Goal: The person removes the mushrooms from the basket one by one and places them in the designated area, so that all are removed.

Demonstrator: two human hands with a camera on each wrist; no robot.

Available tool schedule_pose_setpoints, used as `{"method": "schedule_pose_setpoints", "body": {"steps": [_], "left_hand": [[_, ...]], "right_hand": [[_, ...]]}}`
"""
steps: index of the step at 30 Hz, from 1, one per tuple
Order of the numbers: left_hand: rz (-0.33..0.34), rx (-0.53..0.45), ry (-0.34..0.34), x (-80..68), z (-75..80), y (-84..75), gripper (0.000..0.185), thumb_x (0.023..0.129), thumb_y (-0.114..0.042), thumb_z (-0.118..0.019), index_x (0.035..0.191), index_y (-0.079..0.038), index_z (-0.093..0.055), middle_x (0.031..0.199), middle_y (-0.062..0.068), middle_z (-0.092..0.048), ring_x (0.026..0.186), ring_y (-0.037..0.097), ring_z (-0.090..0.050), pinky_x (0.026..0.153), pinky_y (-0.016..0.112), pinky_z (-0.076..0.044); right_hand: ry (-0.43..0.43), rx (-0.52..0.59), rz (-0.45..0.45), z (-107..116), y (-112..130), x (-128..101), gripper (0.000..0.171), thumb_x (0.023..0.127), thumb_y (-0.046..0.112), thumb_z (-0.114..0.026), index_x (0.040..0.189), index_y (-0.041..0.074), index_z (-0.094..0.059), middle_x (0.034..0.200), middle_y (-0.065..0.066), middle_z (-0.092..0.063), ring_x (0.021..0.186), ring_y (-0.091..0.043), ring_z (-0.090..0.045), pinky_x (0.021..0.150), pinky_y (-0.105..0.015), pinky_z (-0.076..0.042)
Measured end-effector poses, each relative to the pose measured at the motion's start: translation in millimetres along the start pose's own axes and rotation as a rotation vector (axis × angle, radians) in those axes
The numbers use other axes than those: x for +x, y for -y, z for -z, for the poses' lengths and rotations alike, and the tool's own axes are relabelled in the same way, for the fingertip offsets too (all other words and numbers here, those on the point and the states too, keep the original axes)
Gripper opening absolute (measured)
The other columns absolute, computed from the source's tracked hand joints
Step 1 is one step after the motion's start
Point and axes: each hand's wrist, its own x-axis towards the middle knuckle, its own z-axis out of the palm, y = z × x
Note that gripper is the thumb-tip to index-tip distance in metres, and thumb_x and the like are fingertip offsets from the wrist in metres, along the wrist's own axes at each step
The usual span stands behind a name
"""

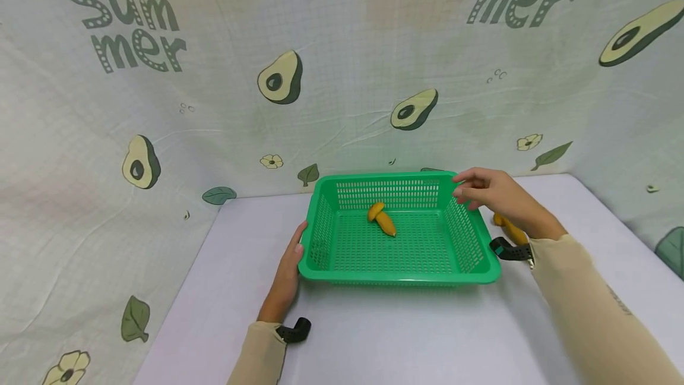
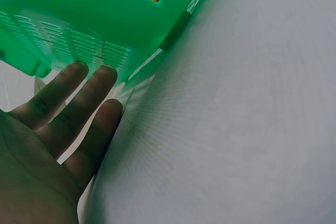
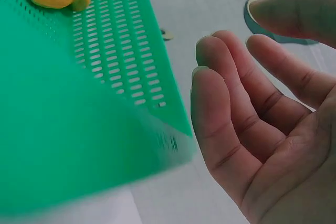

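Left hand (image 1: 288, 269) rests flat-fingered against green basket (image 1: 398, 278); right hand (image 1: 494, 195), relaxed, half-hides an orange piece (image 1: 510, 227).

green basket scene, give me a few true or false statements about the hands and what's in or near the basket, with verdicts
1. The left hand rests with straight fingers against the outer left wall of the green basket. True.
2. The right hand grips a yellow toy mushroom. False: it holds nothing and hovers at the basket's far right corner, fingers relaxed.
3. A yellow toy mushroom lies inside the basket. True.
4. The basket stands on a wooden floor. False: it stands on a white table.
5. Another yellow item lies on the table outside the basket, to its right, partly hidden by the right wrist. True.
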Motion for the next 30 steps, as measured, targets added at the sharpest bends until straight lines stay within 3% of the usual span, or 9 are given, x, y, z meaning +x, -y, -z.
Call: {"method": "schedule_pose_setpoints", "body": {"steps": [5,12,19,30], "left_hand": [[-0.012,0.002,-0.008,0.8,-0.2,0.3,0.052,0.111,-0.036,-0.022,0.161,-0.023,-0.023,0.165,-0.001,-0.021,0.151,0.021,-0.013,0.119,0.055,-0.008],[0.010,-0.012,0.002,-2.5,-2.9,0.0,0.051,0.111,-0.033,-0.024,0.161,-0.022,-0.024,0.164,-0.001,-0.021,0.151,0.021,-0.014,0.119,0.054,-0.009],[-0.006,-0.009,0.008,-1.1,-2.5,-0.9,0.051,0.111,-0.032,-0.024,0.161,-0.022,-0.024,0.164,-0.001,-0.021,0.151,0.020,-0.013,0.119,0.054,-0.009],[-0.004,0.002,0.007,1.6,-0.2,3.2,0.051,0.111,-0.033,-0.023,0.161,-0.022,-0.023,0.165,0.000,-0.020,0.151,0.021,-0.013,0.119,0.055,-0.009]], "right_hand": [[0.070,0.007,0.012,-10,10,28,0.041,0.100,0.030,-0.064,0.132,0.004,-0.058,0.107,-0.012,-0.070,0.095,-0.029,-0.067,0.084,-0.048,-0.055],[0.122,0.014,0.015,-29,15,51,0.041,0.098,0.024,-0.065,0.132,0.001,-0.058,0.102,-0.011,-0.070,0.094,-0.026,-0.067,0.077,-0.039,-0.057],[0.122,0.040,0.011,-45,16,65,0.040,0.098,0.023,-0.066,0.131,0.001,-0.060,0.101,-0.012,-0.070,0.098,-0.035,-0.066,0.078,-0.042,-0.057],[0.210,0.010,-0.008,-72,15,90,0.044,0.099,0.017,-0.062,0.136,-0.004,-0.055,0.113,-0.019,-0.067,0.106,-0.041,-0.063,0.079,-0.042,-0.057]]}}
